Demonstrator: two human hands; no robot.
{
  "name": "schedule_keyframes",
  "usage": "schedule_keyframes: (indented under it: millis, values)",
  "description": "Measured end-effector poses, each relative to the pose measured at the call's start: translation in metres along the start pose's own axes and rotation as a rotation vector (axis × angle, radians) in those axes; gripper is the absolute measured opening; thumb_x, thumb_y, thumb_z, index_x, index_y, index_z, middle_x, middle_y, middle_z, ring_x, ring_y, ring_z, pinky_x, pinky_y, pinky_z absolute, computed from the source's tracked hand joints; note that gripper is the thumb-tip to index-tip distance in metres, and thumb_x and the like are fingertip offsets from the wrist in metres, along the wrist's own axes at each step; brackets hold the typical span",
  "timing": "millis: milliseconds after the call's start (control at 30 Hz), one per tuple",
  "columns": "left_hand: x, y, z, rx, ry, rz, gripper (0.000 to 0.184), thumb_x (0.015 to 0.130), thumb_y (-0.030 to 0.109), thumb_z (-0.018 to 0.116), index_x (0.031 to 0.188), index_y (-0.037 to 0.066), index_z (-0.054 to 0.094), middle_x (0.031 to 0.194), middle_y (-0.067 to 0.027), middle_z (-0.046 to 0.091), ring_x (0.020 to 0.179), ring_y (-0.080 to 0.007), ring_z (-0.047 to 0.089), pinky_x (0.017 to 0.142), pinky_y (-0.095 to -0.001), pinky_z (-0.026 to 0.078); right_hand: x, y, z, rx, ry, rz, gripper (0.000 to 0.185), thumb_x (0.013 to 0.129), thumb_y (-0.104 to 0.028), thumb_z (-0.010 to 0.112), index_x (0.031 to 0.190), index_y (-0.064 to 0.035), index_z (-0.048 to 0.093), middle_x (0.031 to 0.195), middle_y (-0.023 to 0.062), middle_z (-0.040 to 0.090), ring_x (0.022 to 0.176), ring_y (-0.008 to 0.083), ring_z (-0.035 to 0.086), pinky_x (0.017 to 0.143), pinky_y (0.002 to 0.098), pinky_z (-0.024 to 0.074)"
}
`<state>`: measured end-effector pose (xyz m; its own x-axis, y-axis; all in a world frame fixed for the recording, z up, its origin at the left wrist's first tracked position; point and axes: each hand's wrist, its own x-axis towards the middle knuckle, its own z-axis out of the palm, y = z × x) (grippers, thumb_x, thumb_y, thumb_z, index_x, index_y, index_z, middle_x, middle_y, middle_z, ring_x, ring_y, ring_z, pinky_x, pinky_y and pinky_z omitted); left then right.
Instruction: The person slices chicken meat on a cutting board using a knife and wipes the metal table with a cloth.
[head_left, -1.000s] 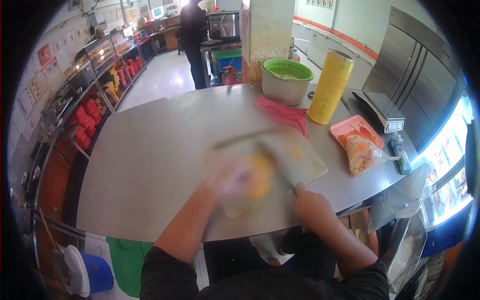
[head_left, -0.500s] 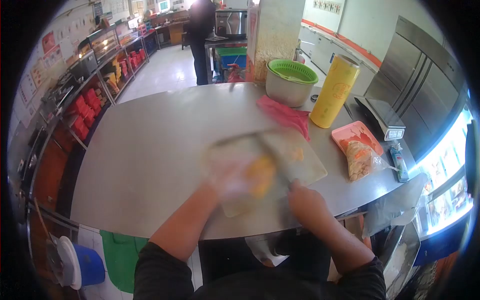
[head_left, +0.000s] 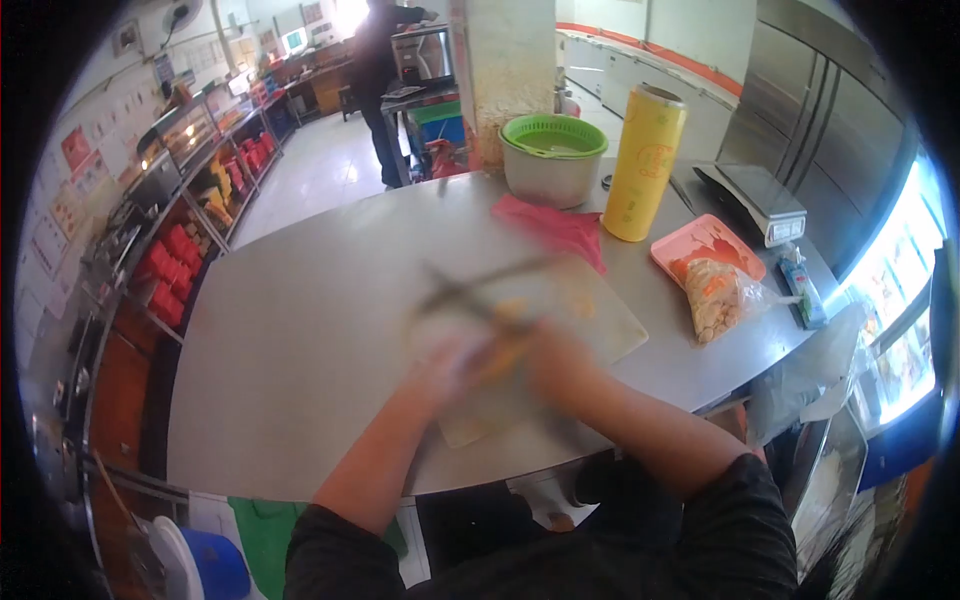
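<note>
My right hand (head_left: pixel 562 365) is closed round the handle of a knife (head_left: pixel 470 298), whose blurred dark blade slants up and left over the cutting board (head_left: pixel 615 335). Close by on the left, my left hand (head_left: pixel 455 365) looks pale and smeared by motion, so its fingers cannot be made out. Yellow-orange food (head_left: pixel 505 357) lies between the two hands, partly hidden. More orange bits (head_left: pixel 578 305) rest on the board's right side. A second dark streak crosses the blade, and I cannot tell what it is.
Beyond the board are a pink cloth (head_left: pixel 550 225), a pot with a green strainer (head_left: pixel 553 140) and a yellow roll (head_left: pixel 645 165). At right stand a pink tray (head_left: pixel 708 235), a bagged food portion (head_left: pixel 712 300) and a scale (head_left: pixel 765 200). A person (head_left: pixel 375 90) stands in the background.
My right hand has moved left and up, closer to my left hand, and the knife blade has swung left. The camera view has shifted slightly. The background person's arm now reaches right.
</note>
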<state>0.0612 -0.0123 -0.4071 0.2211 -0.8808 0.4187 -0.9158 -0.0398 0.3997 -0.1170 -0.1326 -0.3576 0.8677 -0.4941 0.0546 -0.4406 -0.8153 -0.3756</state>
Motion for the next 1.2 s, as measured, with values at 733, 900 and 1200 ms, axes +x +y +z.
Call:
schedule_keyframes:
  millis: [733,900,1200]
  values:
    - [0.005,0.011,-0.012,-0.011,-0.084,-0.150,0.018,0.095,0.027,0.066,0.098,0.011,0.076,0.089,-0.0166,0.073,0.085,-0.0371,0.070,0.077,-0.0468,0.055,-0.151,0.051,-0.068,-0.330,-0.253,0.082,0.018,0.105,-0.019,0.054,0.103,-0.0016,0.049,0.076,0.0199,0.071,0.074,0.0391,0.074,0.065,0.0480,0.0600]
    - [0.012,0.047,-0.031,-0.103,-0.268,-0.256,0.028,0.095,0.038,0.068,0.099,0.011,0.076,0.093,-0.0164,0.073,0.088,-0.0344,0.071,0.079,-0.0470,0.055,-0.141,0.054,-0.051,-0.315,-0.150,-0.001,0.018,0.104,-0.019,0.055,0.101,-0.0020,0.049,0.072,0.0195,0.068,0.068,0.0404,0.072,0.059,0.0494,0.0577]
    - [-0.002,0.042,-0.023,0.130,-0.342,0.041,0.044,0.097,0.047,0.066,0.125,0.013,0.072,0.120,-0.0156,0.071,0.112,-0.0370,0.067,0.097,-0.0488,0.054,-0.072,0.029,-0.032,-0.236,-0.223,0.036,0.016,0.101,-0.011,0.050,0.112,-0.0004,0.050,0.092,0.0230,0.074,0.087,0.0432,0.075,0.075,0.0525,0.0592]
